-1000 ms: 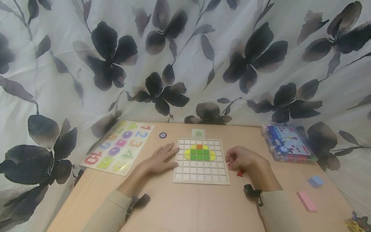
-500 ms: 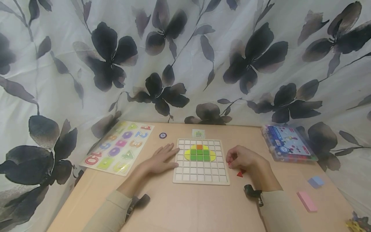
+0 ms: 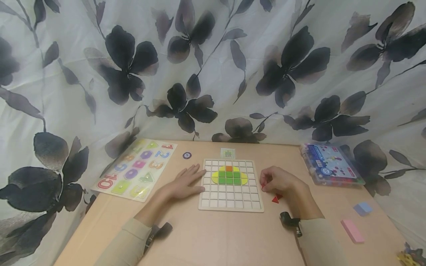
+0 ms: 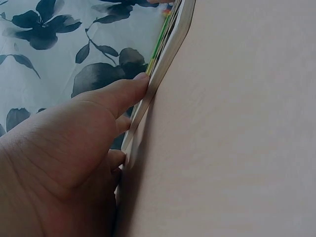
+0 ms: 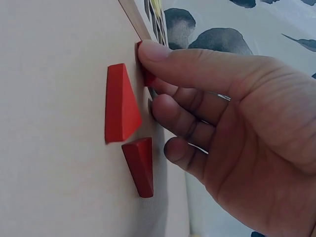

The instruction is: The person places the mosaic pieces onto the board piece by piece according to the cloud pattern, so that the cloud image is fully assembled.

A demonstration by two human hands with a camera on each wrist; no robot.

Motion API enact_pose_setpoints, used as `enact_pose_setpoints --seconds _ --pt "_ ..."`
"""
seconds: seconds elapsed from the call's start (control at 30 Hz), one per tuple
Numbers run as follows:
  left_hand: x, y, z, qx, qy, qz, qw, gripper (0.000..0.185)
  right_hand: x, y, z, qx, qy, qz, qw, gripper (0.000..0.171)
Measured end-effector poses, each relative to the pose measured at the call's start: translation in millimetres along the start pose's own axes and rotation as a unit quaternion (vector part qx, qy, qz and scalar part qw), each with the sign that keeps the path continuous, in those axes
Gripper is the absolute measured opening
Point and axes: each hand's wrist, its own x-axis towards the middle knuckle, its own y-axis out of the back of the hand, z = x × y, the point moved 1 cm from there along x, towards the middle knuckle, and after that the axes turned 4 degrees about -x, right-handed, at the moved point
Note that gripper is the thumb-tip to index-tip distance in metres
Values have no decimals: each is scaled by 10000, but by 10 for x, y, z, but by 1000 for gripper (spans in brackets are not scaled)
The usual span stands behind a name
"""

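A wooden grid board (image 3: pixel 229 205) lies flat on the table, with green, yellow and orange pieces (image 3: pixel 229 178) set in its upper middle squares. My left hand (image 3: pixel 184 183) rests palm down beside it, fingers spread, thumb and fingertips touching its left edge. In the left wrist view the thumb lies against the board's rim (image 4: pixel 160 74). Off the board's right side my right hand (image 3: pixel 281 181) pinches a red triangular block (image 5: pixel 148 78) between thumb and fingers, which partly hide it. Two more red triangular blocks, a larger one (image 5: pixel 121 106) and a smaller one (image 5: pixel 140 168), lie by that hand.
Behind the board are a small pattern card (image 3: pixel 227 153) and a dark round token (image 3: pixel 187 155). A number sheet (image 3: pixel 136 170) lies left. To the right are a plastic case (image 3: pixel 331 164), a blue block (image 3: pixel 362 208) and a pink block (image 3: pixel 352 231). A floral curtain (image 3: pixel 213 74) hangs behind.
My right fingers have shifted slightly around the red block, and it has turned a little in their grasp. The left hand and the board have stayed still.
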Motion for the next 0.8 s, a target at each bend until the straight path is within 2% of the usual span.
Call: enact_pose_setpoints --seconds 0.17,0.3,0.43,0.6,0.67,0.8 --pt "-4 -1 1 -6 11 15 10000 77 -12 1 -20 375 28 -6 9993 13" --pt "-5 1 7 -8 19 8 10000 76 -33 10 -50 634 107 151 9978 10" --pt "-4 7 22 -27 13 -11 10000 76 -42 14 -121 504 142 541 9972 8" --pt "-6 11 31 4 33 -50 10000 77 -17 -6 -283 497 -199 1052 9930 10" --pt "-8 9 28 -10 0 -26 10000 77 8 -27 -354 457 -148 1171 9920 13" --pt "-8 5 24 -22 -30 -7 10000 76 66 -83 -470 319 247 1198 9920 18"
